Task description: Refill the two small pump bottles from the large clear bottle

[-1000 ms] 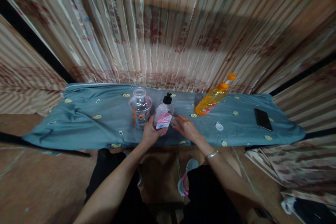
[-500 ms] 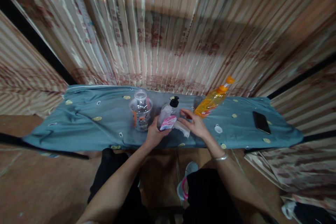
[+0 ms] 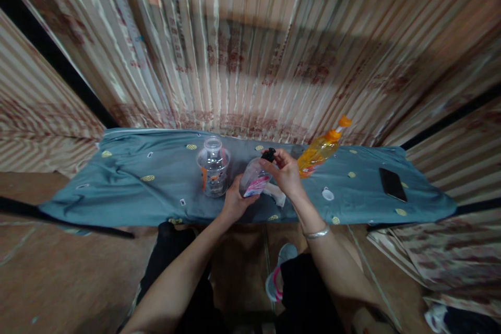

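My left hand (image 3: 234,201) is wrapped round the base of a small pump bottle (image 3: 254,181) with a pink label, tilted to the right above the teal cloth (image 3: 156,193). My right hand (image 3: 286,173) is closed on the bottle's black pump top (image 3: 269,155). A white cloth or tissue (image 3: 277,195) lies just under my right hand. A clear plastic bottle (image 3: 213,166) with no cap stands upright just left of the pump bottle.
An orange bottle (image 3: 320,150) with an orange cap leans at the back right. A small white cap (image 3: 327,194) lies on the cloth, and a black phone (image 3: 392,184) rests near the right end. Striped curtain hangs behind.
My left hand tilted the pump bottle to the right. My right hand rose from the cloth and closed on the black pump top, uncovering the white cloth.
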Demonstrator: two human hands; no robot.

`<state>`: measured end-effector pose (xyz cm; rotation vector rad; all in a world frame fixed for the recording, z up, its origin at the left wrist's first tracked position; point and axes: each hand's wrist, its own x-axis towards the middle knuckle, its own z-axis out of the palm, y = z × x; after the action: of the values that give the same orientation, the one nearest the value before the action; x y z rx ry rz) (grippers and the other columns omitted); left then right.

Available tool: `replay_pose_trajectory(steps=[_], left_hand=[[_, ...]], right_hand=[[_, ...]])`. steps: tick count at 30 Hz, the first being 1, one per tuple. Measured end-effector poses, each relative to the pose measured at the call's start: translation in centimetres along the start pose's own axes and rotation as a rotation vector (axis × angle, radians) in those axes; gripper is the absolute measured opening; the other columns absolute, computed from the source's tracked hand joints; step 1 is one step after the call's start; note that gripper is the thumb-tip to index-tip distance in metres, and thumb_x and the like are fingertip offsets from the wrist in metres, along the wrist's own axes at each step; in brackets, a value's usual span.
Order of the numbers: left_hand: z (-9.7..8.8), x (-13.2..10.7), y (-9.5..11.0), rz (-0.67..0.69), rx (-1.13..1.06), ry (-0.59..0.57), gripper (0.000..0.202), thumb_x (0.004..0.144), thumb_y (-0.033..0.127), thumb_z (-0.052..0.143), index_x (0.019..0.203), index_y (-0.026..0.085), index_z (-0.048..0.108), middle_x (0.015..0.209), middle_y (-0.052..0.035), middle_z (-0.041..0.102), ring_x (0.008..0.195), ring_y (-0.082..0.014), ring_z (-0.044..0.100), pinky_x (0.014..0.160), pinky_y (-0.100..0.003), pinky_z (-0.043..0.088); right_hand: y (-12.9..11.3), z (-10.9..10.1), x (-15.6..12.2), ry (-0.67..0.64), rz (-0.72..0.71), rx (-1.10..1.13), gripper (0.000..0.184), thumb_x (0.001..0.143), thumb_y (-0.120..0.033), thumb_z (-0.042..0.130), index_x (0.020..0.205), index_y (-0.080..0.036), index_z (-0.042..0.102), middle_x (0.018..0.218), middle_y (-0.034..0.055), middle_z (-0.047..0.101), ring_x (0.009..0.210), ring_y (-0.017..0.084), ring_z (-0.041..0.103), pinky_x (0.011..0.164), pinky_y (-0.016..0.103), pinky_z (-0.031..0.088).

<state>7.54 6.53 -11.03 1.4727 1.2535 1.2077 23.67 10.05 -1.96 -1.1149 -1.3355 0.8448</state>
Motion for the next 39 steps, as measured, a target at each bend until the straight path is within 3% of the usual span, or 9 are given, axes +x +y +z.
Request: replay_pose_trajectory(steps=[5,12,15,20,22,27,30,34,39], left_hand=[[-0.1,-0.1,0.4,-0.005,-0.036,-0.034,0.061,0.067,0.027,0.09,0.122,0.018,0.064,0.105,-0.0042,0.08,0.096,-0.0254,0.075,0.089,-0.036,0.059],[-0.1,-0.3,0.7,-0.011,-0.104,-0.143,0.06,0.061,0.031,0.096,0.111,0.016,0.068,0.102,-0.0051,0.079,0.094,-0.0256,0.074,0.087,-0.035,0.059],[-0.3,-0.2,0.6,-0.02,-0.106,-0.143,0.061,0.061,0.029,0.094,0.115,0.017,0.066,0.101,-0.0048,0.079,0.093,-0.0261,0.074,0.087,-0.036,0.058],[-0.6,0.0,0.3,-0.034,-0.092,-0.133,0.065,0.063,0.032,0.093,0.12,0.018,0.064,0.101,-0.0041,0.079,0.094,-0.027,0.075,0.087,-0.037,0.058],[-0.7,0.0,0.3,-0.036,-0.085,-0.129,0.066,0.063,0.032,0.092,0.121,0.017,0.064,0.103,-0.0047,0.079,0.096,-0.0273,0.075,0.087,-0.037,0.058],[-0.9,0.0,0.4,-0.037,-0.068,-0.117,0.064,0.065,0.031,0.092,0.121,0.016,0.065,0.103,-0.0058,0.079,0.096,-0.0273,0.075,0.087,-0.037,0.058],[-1.1,-0.1,0.4,-0.04,-0.056,-0.111,0.063,0.066,0.03,0.091,0.122,0.016,0.064,0.105,-0.0065,0.08,0.098,-0.0276,0.075,0.088,-0.036,0.059],[-1.1,-0.2,0.4,-0.04,-0.041,-0.107,0.064,0.068,0.029,0.09,0.125,0.016,0.063,0.109,-0.0074,0.08,0.102,-0.0284,0.076,0.091,-0.037,0.058],[-1.0,-0.1,0.4,-0.029,-0.024,-0.103,0.063,0.067,0.027,0.09,0.123,0.016,0.064,0.106,-0.0062,0.08,0.098,-0.027,0.076,0.089,-0.036,0.058]], right_hand=[[-0.5,-0.9,0.4,-0.093,0.043,0.047,0.056,0.066,-0.07,0.089,0.094,-0.024,0.072,0.111,0.0098,0.081,0.105,0.027,0.075,0.1,0.044,0.061],[-1.8,-3.1,0.8,-0.408,0.109,0.094,0.07,0.069,-0.077,0.085,0.115,-0.024,0.077,0.119,0.0105,0.082,0.122,0.03,0.074,0.107,0.047,0.058],[-1.3,-3.0,0.9,-0.318,0.092,0.09,0.068,0.064,-0.07,0.092,0.112,-0.025,0.074,0.124,0.0098,0.08,0.124,0.029,0.072,0.111,0.048,0.057],[-0.4,-2.2,1.3,-0.077,0.05,-0.003,0.061,0.054,-0.068,0.097,0.083,-0.025,0.065,0.103,0.005,0.08,0.106,0.026,0.075,0.115,0.051,0.053],[-0.6,-2.2,1.3,-0.12,0.052,0.001,0.058,0.058,-0.069,0.095,0.084,-0.025,0.068,0.104,0.0049,0.081,0.107,0.026,0.075,0.115,0.05,0.053],[-1.2,-2.5,0.9,-0.289,0.071,0.071,0.062,0.069,-0.072,0.089,0.113,-0.029,0.077,0.126,0.0059,0.08,0.123,0.028,0.072,0.111,0.046,0.056],[-0.9,-2.0,0.8,-0.192,0.047,0.046,0.064,0.065,-0.07,0.092,0.111,-0.028,0.075,0.126,0.0061,0.08,0.121,0.028,0.072,0.115,0.047,0.054],[-0.6,-1.3,0.9,-0.04,0.013,-0.053,0.058,0.057,-0.066,0.096,0.087,-0.024,0.07,0.125,0.0083,0.079,0.119,0.029,0.072,0.118,0.05,0.05],[-1.0,-2.2,0.9,-0.239,0.064,-0.004,0.058,0.07,-0.067,0.089,0.108,-0.025,0.077,0.126,0.0075,0.079,0.122,0.03,0.071,0.114,0.05,0.054]])
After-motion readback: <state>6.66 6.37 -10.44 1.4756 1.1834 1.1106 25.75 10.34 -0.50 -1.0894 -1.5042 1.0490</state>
